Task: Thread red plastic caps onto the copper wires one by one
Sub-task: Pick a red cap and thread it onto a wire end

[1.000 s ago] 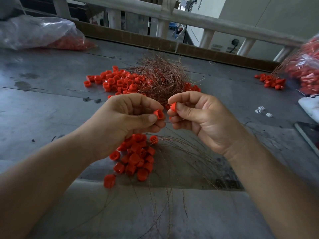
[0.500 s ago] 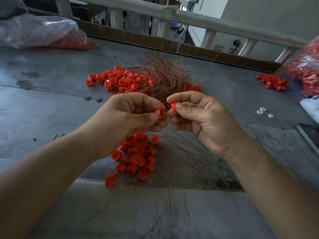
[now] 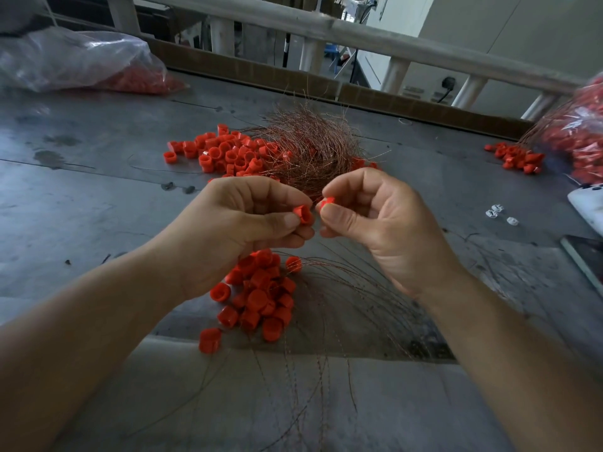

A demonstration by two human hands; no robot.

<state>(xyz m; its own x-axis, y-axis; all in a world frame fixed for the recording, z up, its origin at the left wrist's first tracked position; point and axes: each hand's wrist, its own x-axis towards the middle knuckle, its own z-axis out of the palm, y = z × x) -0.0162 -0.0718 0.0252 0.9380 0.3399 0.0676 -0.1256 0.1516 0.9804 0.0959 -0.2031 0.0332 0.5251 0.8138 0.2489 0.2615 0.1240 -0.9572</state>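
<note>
Caps [image 3: 303,214] in left fingers [image 3: 287,220], right fingers [image 3: 337,214]

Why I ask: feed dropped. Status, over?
Left hand pinches red cap. Right hand pinches second cap. Threading too fine to tell. Nothing blocking.

- A grey metal table [image 3: 81,197] is filling most of the view, and dark stains [image 3: 49,156] are showing on it at 9 o'clock.
- A paler grey band [image 3: 228,402] is running across the near side at 6 o'clock.
- A brown cardboard strip [image 3: 261,71] is standing along the far edge of the table, from 11 to 2 o'clock.
- Behind it a pale wooden railing [image 3: 326,26] is crossing the view, and round posts [image 3: 396,75] are carrying it.
- A plain pale wall [image 3: 505,34] is rising at 1 o'clock, and a black plug [image 3: 449,82] is sitting low on it.
- Something blue [image 3: 331,50] is showing between the posts at 12 o'clock; I cannot tell what it is.
- Soft, dull light is lying on the table, and the room behind the railing is looking brighter.
</note>
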